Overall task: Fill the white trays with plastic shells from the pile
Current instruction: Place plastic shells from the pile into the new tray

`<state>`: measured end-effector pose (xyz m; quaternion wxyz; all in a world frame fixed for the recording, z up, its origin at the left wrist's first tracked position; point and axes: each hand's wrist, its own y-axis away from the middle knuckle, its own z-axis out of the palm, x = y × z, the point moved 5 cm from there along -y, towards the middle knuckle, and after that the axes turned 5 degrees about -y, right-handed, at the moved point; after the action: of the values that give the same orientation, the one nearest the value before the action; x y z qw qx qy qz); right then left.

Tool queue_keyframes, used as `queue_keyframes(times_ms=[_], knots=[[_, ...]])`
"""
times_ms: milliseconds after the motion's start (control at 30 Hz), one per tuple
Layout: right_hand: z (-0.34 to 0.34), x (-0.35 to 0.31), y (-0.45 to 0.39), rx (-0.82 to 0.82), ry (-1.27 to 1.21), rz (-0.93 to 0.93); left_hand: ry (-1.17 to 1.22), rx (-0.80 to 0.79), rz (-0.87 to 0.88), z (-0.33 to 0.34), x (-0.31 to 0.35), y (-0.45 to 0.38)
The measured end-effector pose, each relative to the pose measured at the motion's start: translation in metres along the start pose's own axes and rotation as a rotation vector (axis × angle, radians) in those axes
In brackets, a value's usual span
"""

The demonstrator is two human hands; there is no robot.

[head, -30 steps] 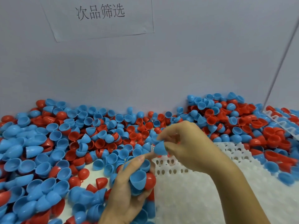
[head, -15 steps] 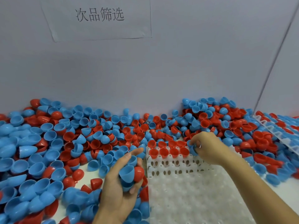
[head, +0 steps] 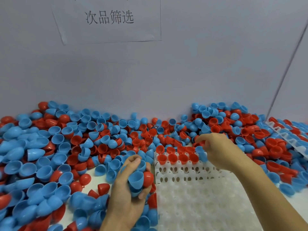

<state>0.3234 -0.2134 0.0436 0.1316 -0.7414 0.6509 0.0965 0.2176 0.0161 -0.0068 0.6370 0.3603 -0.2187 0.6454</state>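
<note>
A white tray (head: 200,200) with many cup holes lies in front of me. Red shells (head: 177,158) fill part of its two far rows, open side up. One blue shell (head: 200,153) stands at the right end of those rows. My right hand (head: 218,152) hovers right against it with curled fingers and the index finger lifted; whether the thumb still pinches the shell is hidden. My left hand (head: 128,189), just left of the tray, grips a handful of blue and red shells (head: 138,177). The pile (head: 66,139) of blue and red shells surrounds the tray.
A grey wall rises straight behind the pile, with a paper sign (head: 108,19) taped to it. A second white tray (head: 283,135), partly buried in shells, lies at the far right. A bare patch of white table (head: 98,180) shows left of my left hand.
My right hand carried a blue shell from near my left hand to the tray's far rows and set it at the right end. My left hand closed tighter round its handful.
</note>
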Motion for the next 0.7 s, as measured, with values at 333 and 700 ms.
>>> queue_keyframes(times_ms=[333, 700], knots=[[0.010, -0.128, 0.054, -0.216, -0.474, -0.479, -0.030, 0.060, 0.019, 0.000, -0.001, -0.002], [0.011, -0.129, 0.056, -0.128, -0.365, -0.464, -0.201, 0.088, 0.079, -0.002, -0.002, -0.006]])
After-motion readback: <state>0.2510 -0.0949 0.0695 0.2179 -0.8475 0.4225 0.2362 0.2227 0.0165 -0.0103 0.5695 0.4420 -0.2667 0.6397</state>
